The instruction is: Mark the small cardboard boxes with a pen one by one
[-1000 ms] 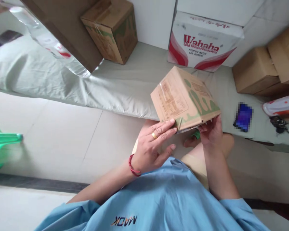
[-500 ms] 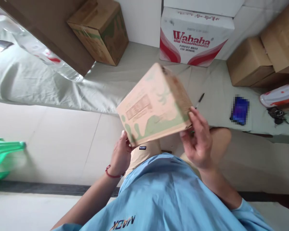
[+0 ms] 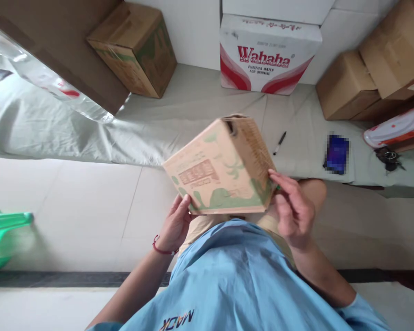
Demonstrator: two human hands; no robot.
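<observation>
I hold a small cardboard box with green print in front of my chest, tilted, one printed face turned up toward me. My left hand grips its lower left corner, fingers curled under the edge; a red cord sits on that wrist. My right hand clasps the box's right side, fingers pressed on the cardboard, with a bit of green showing at the fingertips. The box hangs over my knees, just in front of the grey cloth.
On the grey cloth lie a pen, a blurred blue item and keys. A white Wahaha carton, brown cartons at right and another at back left stand along the wall. A green plastic thing is far left.
The box has been lifted off the cloth's edge and turned over toward me. My left hand moved from its top to its lower left corner; the right shifted to its side. A pen is uncovered.
</observation>
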